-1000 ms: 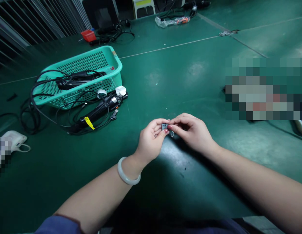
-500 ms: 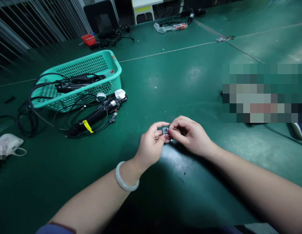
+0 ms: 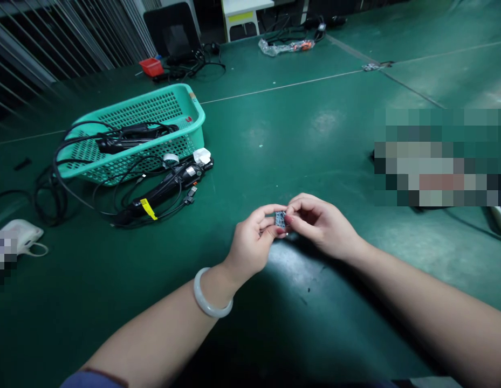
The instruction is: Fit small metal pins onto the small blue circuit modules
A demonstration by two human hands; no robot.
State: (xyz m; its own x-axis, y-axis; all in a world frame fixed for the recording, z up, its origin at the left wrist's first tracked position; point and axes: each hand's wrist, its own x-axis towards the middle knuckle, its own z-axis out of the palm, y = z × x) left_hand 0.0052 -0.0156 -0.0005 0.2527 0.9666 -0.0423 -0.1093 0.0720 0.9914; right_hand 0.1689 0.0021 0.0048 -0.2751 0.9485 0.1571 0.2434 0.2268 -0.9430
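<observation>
A small square piece that looks like a circuit board (image 3: 280, 220), blue-grey with dark and pale specks, is held above the green table. My left hand (image 3: 251, 245) pinches it between the thumb below and the fingers above. From the other side, my right hand (image 3: 323, 229) closes thumb and forefinger on its right edge. That edge is covered by my right fingertips, so I cannot tell whether another part is there. A tiny bright spot shows just below the fingertips.
Left of my hands stands a turquoise basket (image 3: 197, 126) with black cabled devices inside. A black handheld device (image 3: 165, 188) with a yellow tag and cables lies before it. A white object with a loop (image 3: 21, 237) is at far left. A clear plastic bag (image 3: 280, 48) lies farther back.
The whole view has shifted slightly, so everything sits a little farther right. Slightly more of the board shows between my fingers; both hands keep their hold.
</observation>
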